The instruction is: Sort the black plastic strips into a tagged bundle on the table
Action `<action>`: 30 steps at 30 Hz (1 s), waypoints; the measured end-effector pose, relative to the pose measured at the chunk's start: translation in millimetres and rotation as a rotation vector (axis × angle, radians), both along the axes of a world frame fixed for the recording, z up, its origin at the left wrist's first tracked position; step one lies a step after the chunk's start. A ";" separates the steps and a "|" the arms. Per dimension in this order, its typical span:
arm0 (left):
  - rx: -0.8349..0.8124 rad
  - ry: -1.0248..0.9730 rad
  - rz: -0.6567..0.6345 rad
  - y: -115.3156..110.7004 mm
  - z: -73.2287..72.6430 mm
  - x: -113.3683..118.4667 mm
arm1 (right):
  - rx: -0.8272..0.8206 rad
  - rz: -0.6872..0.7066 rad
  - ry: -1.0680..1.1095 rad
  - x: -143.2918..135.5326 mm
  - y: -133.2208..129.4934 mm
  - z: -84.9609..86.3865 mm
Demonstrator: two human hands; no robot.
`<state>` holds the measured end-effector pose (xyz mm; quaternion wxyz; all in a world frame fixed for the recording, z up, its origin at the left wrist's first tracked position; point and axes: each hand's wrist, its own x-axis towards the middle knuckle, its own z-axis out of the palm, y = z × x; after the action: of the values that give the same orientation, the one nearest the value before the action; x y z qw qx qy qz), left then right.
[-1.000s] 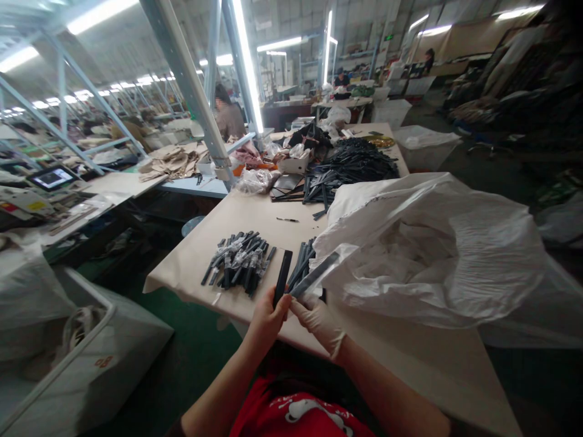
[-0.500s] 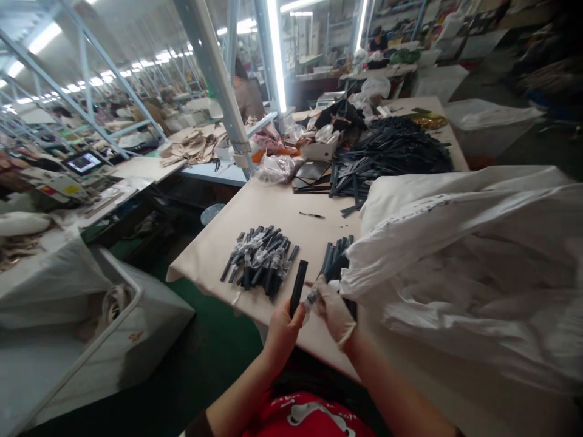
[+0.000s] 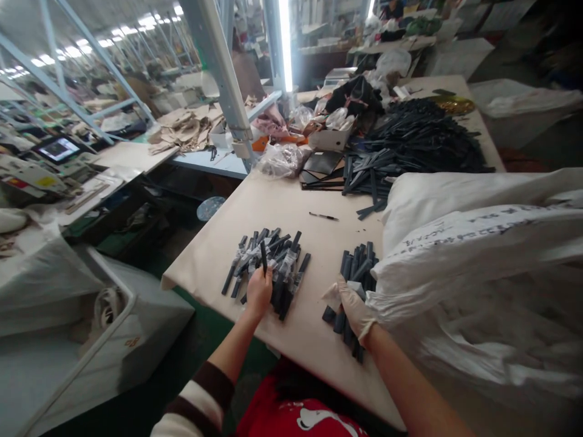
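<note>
My bare left hand (image 3: 259, 292) is closed on a dark strip bundle (image 3: 264, 258), which points up out of the fist. It is over the left pile of dark strip bundles (image 3: 289, 267), many with clear plastic wrapped round them. My right hand (image 3: 356, 306), in a pale thin glove, lies at the right pile of dark strips (image 3: 357, 262). Its visible fingers look spread, and the rest are hidden against the strips. A small whitish piece (image 3: 356, 288) rests on that pile beside the glove.
A large white sack (image 3: 478, 273) takes up the table's right side. Behind lie a pen (image 3: 323, 216), a crumpled plastic bag (image 3: 282, 159) and a big heap of dark strips (image 3: 423, 136). A metal post (image 3: 223, 73) rises at the table's far edge. A pale bin (image 3: 113, 321) stands left.
My hands have moved apart. The left carried the dark strip bundle left to the wrapped pile; the right moved to the right pile. The view has shifted slightly.
</note>
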<state>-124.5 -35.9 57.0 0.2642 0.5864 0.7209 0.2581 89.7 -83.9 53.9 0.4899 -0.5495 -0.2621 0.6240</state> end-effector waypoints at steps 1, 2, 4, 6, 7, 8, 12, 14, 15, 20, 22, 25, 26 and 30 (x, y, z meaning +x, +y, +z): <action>-0.026 -0.036 -0.035 -6.8 5.4 0.5 | -0.010 0.004 0.015 -0.7 0.5 5.2; -0.059 -0.085 -0.079 -16.4 12.0 2.6 | -0.019 0.037 0.070 -1.2 0.9 11.6; -0.133 -0.209 -0.177 -41.9 27.9 10.6 | -0.004 0.131 0.210 -1.1 0.4 26.0; -0.216 -0.320 -0.266 -71.6 46.0 21.5 | 0.022 0.119 0.274 0.3 -2.5 38.8; -0.258 -0.357 -0.307 -86.2 54.9 27.3 | 0.029 0.069 0.277 1.3 -5.1 43.7; -0.295 -0.377 -0.354 -99.9 63.1 33.0 | 0.032 0.004 0.279 2.4 -8.2 47.7; -0.260 -0.246 -0.477 -140.7 83.3 55.1 | 0.030 -0.168 0.362 8.5 -24.4 58.4; -0.182 -0.134 -0.475 -154.3 85.3 66.2 | 0.042 -0.175 0.400 13.5 -35.0 63.8; -0.155 -0.089 -0.466 -160.4 85.1 71.8 | 0.050 -0.173 0.404 16.3 -41.3 66.8; -0.142 -0.088 -0.465 -189.3 84.9 98.8 | 0.119 -0.221 0.239 25.5 -90.6 80.2; -0.161 -0.205 -0.476 -200.2 86.1 106.1 | 0.150 -0.147 0.109 26.0 -116.9 82.5; -0.257 -0.400 -0.506 -216.6 85.1 109.8 | 0.163 0.060 0.028 29.4 -152.6 81.5; -0.310 -0.451 -0.511 -222.3 83.9 109.6 | 0.169 0.082 0.020 31.5 -162.0 80.2; -0.274 -0.516 -0.389 -243.2 81.8 108.2 | 0.215 0.021 0.019 34.3 -189.4 72.7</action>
<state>-16.3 -279.1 138.8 0.5580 0.5873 0.5332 0.2438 124.0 -273.3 126.6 0.5419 -0.4850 -0.3285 0.6027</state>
